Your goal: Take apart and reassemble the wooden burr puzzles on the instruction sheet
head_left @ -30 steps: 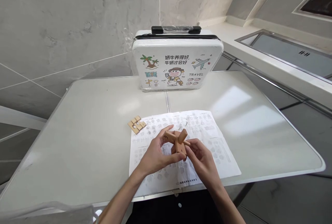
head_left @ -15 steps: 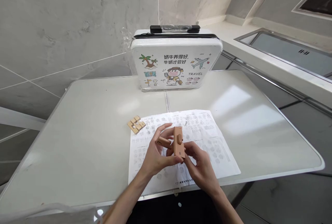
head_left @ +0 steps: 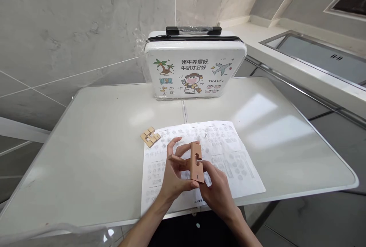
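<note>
Over the printed sheet (head_left: 246,180), my left hand (head_left: 172,180) grips a reddish-brown wooden puzzle block (head_left: 196,172), with the thumb at its lower end and fingers at the top. The block stands on end, and a keyhole-like notch shows in the face toward me. Another wooden piece (head_left: 177,159) sticks out from its left side, inside the curve of my left hand. My right hand (head_left: 217,186) is closed at the block's right side. Its fingertips are partly hidden behind the block, so I cannot see exactly what they pinch.
A flat cluster of pale wooden pieces (head_left: 150,137) lies at the sheet's upper left corner. Behind it, a plastic-wrapped white case (head_left: 174,54) with cartoon prints stands on the white folding table (head_left: 100,148). A counter with a sink (head_left: 311,56) is to the right.
The rounded knob that stuck out of the block's face is gone from view, and a notch shows there. The left piece has turned and looks thinner. Both hands have shifted slightly.
</note>
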The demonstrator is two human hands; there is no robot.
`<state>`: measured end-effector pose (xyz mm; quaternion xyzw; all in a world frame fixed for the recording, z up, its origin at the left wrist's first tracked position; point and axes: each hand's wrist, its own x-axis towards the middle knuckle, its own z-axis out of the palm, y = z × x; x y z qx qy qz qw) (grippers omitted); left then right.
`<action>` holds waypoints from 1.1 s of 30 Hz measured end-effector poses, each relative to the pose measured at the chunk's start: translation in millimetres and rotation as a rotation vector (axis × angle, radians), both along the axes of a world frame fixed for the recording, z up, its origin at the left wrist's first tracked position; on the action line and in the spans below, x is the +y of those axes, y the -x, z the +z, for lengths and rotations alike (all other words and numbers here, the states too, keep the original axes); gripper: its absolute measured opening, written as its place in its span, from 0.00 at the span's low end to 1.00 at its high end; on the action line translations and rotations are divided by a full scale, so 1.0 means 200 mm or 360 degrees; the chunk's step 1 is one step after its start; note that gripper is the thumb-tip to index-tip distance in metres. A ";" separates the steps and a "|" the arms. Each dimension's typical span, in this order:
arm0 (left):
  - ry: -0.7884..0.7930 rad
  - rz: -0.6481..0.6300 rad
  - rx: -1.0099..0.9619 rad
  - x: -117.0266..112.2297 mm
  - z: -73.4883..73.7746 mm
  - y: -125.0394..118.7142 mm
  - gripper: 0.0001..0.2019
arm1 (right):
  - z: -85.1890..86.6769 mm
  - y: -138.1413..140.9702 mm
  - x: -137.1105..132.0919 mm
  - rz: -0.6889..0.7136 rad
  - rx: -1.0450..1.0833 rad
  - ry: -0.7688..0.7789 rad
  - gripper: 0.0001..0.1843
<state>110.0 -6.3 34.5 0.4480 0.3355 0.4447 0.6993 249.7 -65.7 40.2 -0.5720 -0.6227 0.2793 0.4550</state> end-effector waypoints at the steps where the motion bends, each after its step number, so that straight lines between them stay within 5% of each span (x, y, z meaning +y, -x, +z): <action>1: 0.0002 0.0007 0.0006 0.00 0.00 0.00 0.64 | 0.00 0.00 0.00 0.0001 -0.0007 -0.0002 0.10; 14: -0.0005 0.0342 0.0023 0.05 0.06 0.08 0.57 | -0.02 0.01 -0.03 0.0044 0.0074 0.0097 0.05; 20: -0.0534 0.0679 0.0853 0.15 0.03 0.33 0.46 | -0.06 -0.08 -0.07 -0.0075 0.0223 0.0250 0.05; 28: -0.0914 0.0321 0.1669 0.17 0.05 0.55 0.43 | -0.10 -0.14 -0.09 -0.0161 0.0252 0.0325 0.07; 33: -0.0948 0.0422 0.2020 0.17 0.06 0.63 0.39 | -0.10 -0.13 -0.09 -0.0157 0.0262 0.0315 0.08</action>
